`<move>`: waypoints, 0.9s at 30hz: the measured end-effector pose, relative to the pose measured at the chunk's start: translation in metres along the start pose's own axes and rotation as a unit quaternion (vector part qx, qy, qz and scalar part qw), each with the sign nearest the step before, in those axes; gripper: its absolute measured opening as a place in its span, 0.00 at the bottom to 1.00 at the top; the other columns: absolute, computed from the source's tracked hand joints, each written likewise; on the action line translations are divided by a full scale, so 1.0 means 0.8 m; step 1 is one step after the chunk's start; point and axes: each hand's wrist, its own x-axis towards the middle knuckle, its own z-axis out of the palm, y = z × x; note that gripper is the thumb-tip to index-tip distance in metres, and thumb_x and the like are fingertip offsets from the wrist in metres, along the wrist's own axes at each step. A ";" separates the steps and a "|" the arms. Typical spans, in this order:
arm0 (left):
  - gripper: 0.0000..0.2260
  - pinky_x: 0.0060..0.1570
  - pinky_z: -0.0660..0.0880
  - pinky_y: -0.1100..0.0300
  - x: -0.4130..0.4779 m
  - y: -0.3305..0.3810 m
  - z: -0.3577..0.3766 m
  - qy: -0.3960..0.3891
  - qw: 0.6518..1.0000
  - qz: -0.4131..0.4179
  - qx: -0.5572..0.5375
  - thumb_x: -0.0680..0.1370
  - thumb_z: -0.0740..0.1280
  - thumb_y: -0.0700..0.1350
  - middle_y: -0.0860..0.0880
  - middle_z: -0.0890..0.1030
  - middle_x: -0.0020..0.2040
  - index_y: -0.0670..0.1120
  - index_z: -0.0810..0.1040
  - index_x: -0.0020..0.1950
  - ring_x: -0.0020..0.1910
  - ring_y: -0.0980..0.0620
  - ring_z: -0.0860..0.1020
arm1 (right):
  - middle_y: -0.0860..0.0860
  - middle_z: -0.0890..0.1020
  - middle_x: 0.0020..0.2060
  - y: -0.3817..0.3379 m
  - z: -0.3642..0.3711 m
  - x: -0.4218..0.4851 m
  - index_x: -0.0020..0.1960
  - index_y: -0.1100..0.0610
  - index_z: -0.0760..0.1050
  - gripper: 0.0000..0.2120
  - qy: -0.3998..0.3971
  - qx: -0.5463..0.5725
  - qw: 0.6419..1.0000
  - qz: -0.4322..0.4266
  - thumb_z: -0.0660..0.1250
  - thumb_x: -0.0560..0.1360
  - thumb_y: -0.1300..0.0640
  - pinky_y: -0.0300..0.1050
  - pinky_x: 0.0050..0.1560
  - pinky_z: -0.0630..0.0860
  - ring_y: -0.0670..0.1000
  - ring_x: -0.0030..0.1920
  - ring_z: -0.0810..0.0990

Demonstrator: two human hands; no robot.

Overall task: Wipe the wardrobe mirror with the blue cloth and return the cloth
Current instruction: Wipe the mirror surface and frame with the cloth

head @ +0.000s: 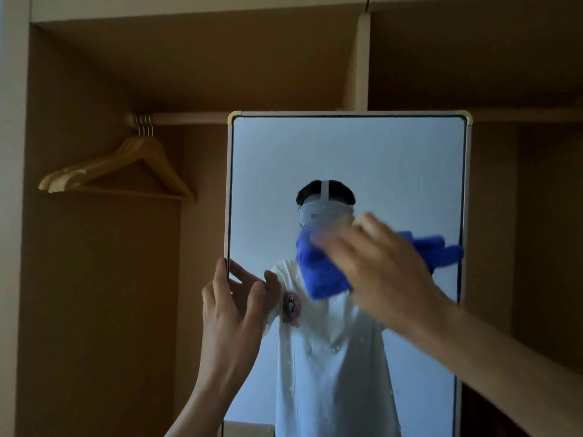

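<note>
1. Task thing: the blue cloth (pixel 318 272) lies against the glass of the mirror (pixel 347 159), at mid-height and right of centre. One end trails toward the right frame edge.
2. Right hand (pixel 378 263): the fingers lie extended over the cloth and press it flat to the glass. They are not curled round it. The hand is motion-blurred, so finer detail cannot be read.
3. Left hand (pixel 233 307): it holds the mirror's left edge, with the thumb on the frame and the fingers on the glass.
4. Progress: wiping is under way. The upper glass looks free of marks. Water droplets (pixel 334 348) show on the lower glass, so that area probably remains.
5. Remaining: finish the lower part, then return the cloth. Its storage place is not in view.
6. Surroundings: wooden hangers (pixel 126 165) hang on the wardrobe rail (pixel 189 118), well left of the mirror.
</note>
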 end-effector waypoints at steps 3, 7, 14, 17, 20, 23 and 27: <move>0.33 0.67 0.75 0.43 -0.002 -0.001 0.001 0.000 1.000 -0.001 0.003 0.82 0.61 0.63 0.57 0.63 0.70 0.60 0.51 0.83 0.70 0.47 0.72 | 0.53 0.81 0.47 -0.029 0.015 -0.041 0.62 0.57 0.77 0.23 -0.030 0.011 0.998 -0.055 0.63 0.69 0.67 0.55 0.47 0.78 0.56 0.45 0.77; 0.33 0.67 0.75 0.40 -0.005 0.000 0.002 -0.003 1.000 -0.003 0.009 0.82 0.62 0.61 0.57 0.62 0.72 0.61 0.49 0.83 0.71 0.45 0.72 | 0.55 0.80 0.50 -0.004 0.002 -0.007 0.63 0.58 0.75 0.25 -0.009 -0.005 1.000 -0.018 0.53 0.69 0.67 0.56 0.48 0.75 0.58 0.49 0.76; 0.33 0.67 0.75 0.45 -0.008 0.002 0.000 -0.002 1.000 -0.001 0.005 0.81 0.61 0.62 0.57 0.61 0.75 0.61 0.50 0.83 0.72 0.48 0.71 | 0.56 0.81 0.47 0.031 -0.021 0.073 0.63 0.59 0.74 0.25 0.054 -0.057 0.995 0.065 0.61 0.66 0.68 0.53 0.42 0.71 0.59 0.47 0.73; 0.35 0.67 0.74 0.44 -0.009 0.003 0.000 -0.002 1.000 -0.003 0.007 0.80 0.60 0.65 0.60 0.61 0.70 0.61 0.50 0.83 0.70 0.47 0.72 | 0.55 0.80 0.49 -0.004 0.005 0.029 0.62 0.57 0.74 0.25 0.029 -0.020 0.999 0.006 0.62 0.65 0.67 0.55 0.49 0.71 0.58 0.48 0.73; 0.35 0.66 0.75 0.43 -0.010 0.002 0.001 -0.004 1.000 -0.005 0.010 0.81 0.62 0.64 0.59 0.61 0.70 0.61 0.49 0.83 0.69 0.46 0.73 | 0.54 0.80 0.49 -0.041 0.027 -0.039 0.63 0.56 0.73 0.23 -0.013 -0.012 0.998 -0.062 0.63 0.68 0.65 0.55 0.50 0.74 0.57 0.48 0.74; 0.35 0.65 0.76 0.45 -0.013 0.002 0.004 -0.003 1.000 -0.005 0.019 0.81 0.62 0.62 0.54 0.61 0.76 0.60 0.48 0.84 0.70 0.46 0.72 | 0.54 0.82 0.52 -0.041 0.027 -0.073 0.67 0.55 0.73 0.23 -0.019 -0.009 0.997 -0.079 0.63 0.73 0.64 0.53 0.47 0.78 0.56 0.48 0.78; 0.42 0.67 0.75 0.42 -0.024 0.007 0.010 -0.016 0.999 -0.018 0.025 0.76 0.59 0.69 0.55 0.57 0.79 0.59 0.42 0.84 0.73 0.45 0.70 | 0.56 0.79 0.52 0.015 0.000 -0.050 0.68 0.59 0.74 0.25 -0.006 -0.007 0.999 0.033 0.66 0.71 0.67 0.59 0.46 0.74 0.59 0.48 0.75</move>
